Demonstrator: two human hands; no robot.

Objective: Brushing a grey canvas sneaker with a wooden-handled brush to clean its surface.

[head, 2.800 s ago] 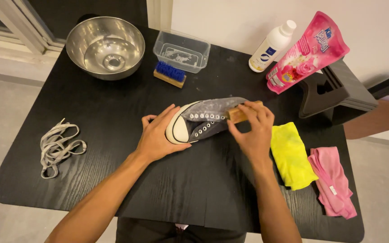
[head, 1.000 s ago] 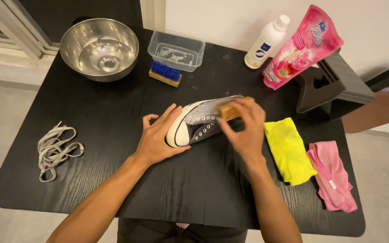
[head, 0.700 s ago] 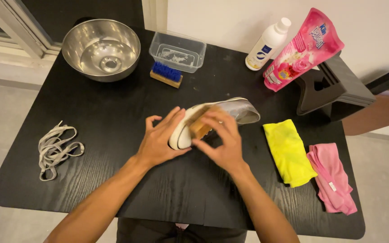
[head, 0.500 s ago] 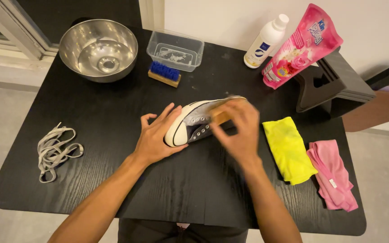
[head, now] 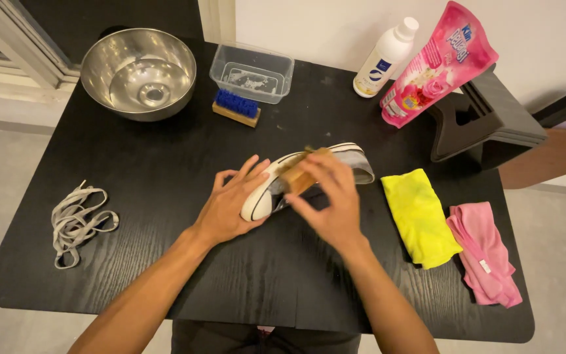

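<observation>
The grey sneaker (head: 348, 156) lay on its side near the middle of the black surface (head: 165, 164). The left hand (head: 230, 203) pressed flat over its white toe cap, fingers spread, gripping nothing. The right hand (head: 329, 203) had its grip closed around a wooden brush (head: 298, 178) set against the sneaker's side. A yellow cloth (head: 420, 216) and a pink cloth (head: 486, 252) lay to the right, loose white laces (head: 76, 219) well apart to the left.

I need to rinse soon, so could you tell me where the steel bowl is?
In the head view the steel bowl stands at the table's far left corner, left of the clear tub and the blue brush.
</observation>
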